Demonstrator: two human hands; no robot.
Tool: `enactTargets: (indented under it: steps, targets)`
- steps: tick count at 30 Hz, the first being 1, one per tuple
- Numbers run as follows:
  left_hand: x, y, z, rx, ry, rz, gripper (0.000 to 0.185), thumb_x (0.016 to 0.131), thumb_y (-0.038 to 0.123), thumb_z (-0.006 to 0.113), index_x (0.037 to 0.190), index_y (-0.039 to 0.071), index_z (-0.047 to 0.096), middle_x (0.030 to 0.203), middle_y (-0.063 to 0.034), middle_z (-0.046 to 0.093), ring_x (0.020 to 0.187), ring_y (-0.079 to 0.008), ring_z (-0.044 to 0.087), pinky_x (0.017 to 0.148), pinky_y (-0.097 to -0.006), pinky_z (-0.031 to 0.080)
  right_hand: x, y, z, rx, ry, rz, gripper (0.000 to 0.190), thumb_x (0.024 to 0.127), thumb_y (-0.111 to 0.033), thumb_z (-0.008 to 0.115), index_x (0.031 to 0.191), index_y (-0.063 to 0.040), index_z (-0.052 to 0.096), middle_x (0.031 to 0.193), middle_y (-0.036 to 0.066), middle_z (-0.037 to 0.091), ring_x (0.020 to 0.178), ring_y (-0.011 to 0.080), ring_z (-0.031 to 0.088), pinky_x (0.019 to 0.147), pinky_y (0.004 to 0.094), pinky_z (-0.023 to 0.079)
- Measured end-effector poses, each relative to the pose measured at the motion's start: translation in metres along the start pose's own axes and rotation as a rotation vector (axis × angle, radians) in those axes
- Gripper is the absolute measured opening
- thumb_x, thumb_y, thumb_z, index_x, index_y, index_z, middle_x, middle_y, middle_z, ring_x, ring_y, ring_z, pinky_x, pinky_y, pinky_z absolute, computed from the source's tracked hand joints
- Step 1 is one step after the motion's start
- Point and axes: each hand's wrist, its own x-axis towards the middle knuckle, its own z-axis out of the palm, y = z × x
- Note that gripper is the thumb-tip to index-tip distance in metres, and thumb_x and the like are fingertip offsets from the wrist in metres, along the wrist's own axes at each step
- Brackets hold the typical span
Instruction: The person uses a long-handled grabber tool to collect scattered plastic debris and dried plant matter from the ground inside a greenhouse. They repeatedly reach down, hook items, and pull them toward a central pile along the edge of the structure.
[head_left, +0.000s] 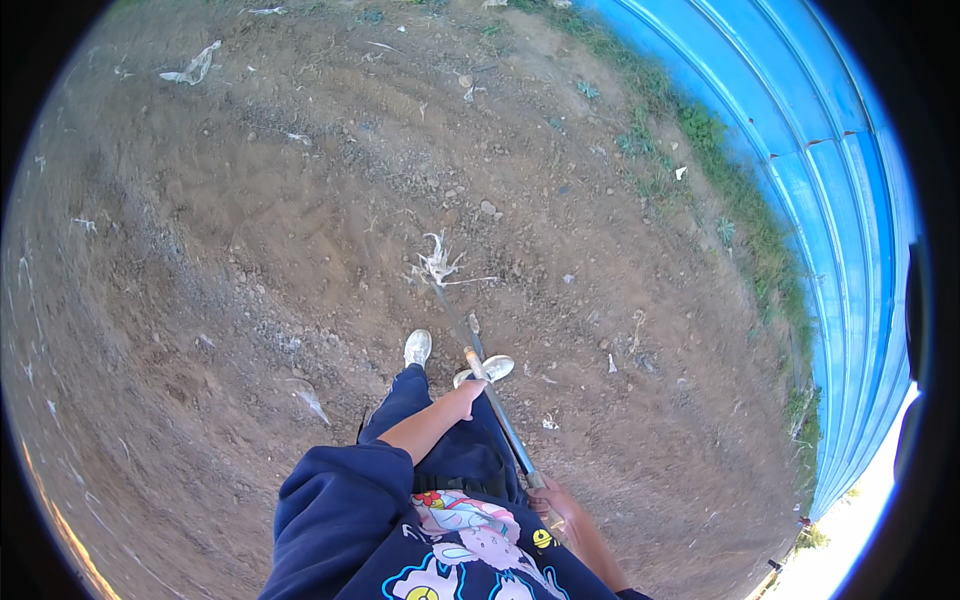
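A long pole-like tool (510, 433) slants from beside my right hip down to the ground in front of my feet. My left hand (468, 397) is closed around its middle, just below a tan section of the shaft. Lower in the picture, my right hand (551, 501) grips its near end beside my waist. A bunch of shredded whitish plastic film (438, 262) sits at the far tip; whether it is caught there or lies on the soil, I cannot tell. Near my right shoe, a shorter bar (474, 330) shows beside the shaft.
Bare, stony soil (300, 217) surrounds my pale shoes (418, 348). Plastic scraps lie about, including a strip (196, 66) at upper left and a piece (311, 399) left of my legs. Weeds (701, 127) edge a blue corrugated metal wall (832, 195) on the right.
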Motion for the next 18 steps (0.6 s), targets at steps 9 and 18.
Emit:
enactTargets:
  steps: [9,18]
  targets:
    - [0.026,0.007,0.005,-0.740,-0.444,0.332,0.013,0.082,0.016,0.046,0.078,0.004,0.044,0.062,-0.0065,0.049,0.052,-0.0207,0.050,0.050,-0.0369,0.045,-0.032,-0.015,0.029,0.768,-0.470,0.093,0.048,0.080,-0.003,0.042,0.125,-0.006,0.024,0.059,0.001,0.035,0.040,0.0045,0.035,0.035,0.0181,0.031]
    - [-0.013,0.056,-0.042,-1.002,-0.561,0.465,0.025,0.081,0.021,0.051,0.063,0.016,0.035,0.050,0.0063,0.029,0.041,-0.0057,0.030,0.038,-0.0206,0.030,0.000,-0.030,0.073,0.951,-0.666,0.175,0.048,0.082,-0.003,0.038,0.127,-0.008,0.022,0.060,0.002,0.035,0.039,0.0034,0.036,0.033,0.0166,0.033]
